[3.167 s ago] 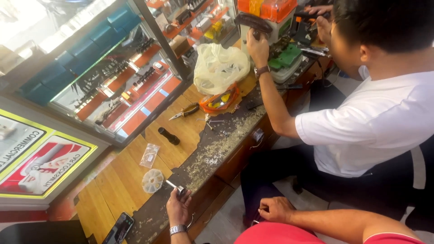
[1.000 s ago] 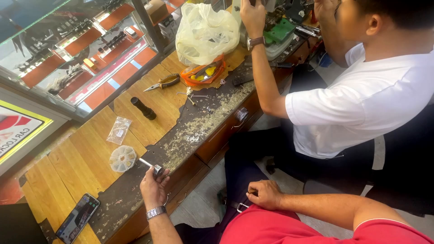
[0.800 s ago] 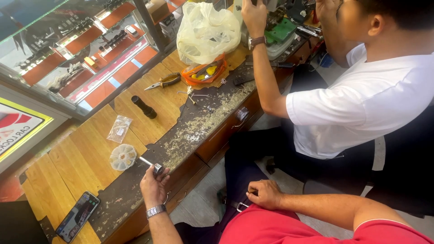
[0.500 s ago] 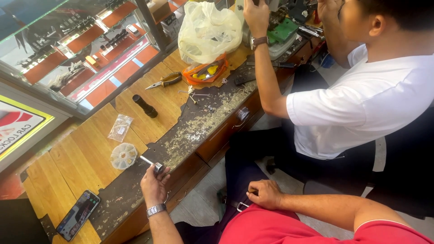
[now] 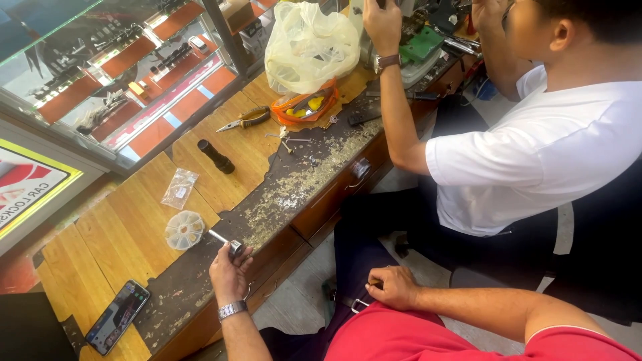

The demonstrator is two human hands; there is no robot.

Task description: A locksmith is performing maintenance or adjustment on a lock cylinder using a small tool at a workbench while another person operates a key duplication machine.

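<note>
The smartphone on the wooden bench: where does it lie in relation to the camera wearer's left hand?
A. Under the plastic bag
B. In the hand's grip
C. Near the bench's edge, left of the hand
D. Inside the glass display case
C: the smartphone lies flat at the bench edge, apart from the left hand, which holds a small metal cylinder.

Place: small repair shop with a work counter.
Signs: glass display case [image 5: 127,73] at 11 o'clock; worn wooden workbench [image 5: 127,234] strewn with metal filings; pliers [image 5: 244,120] at 12 o'clock.

phone [image 5: 118,316], pliers [image 5: 245,120], plastic bag [image 5: 309,45], black cylinder [image 5: 215,156].
</note>
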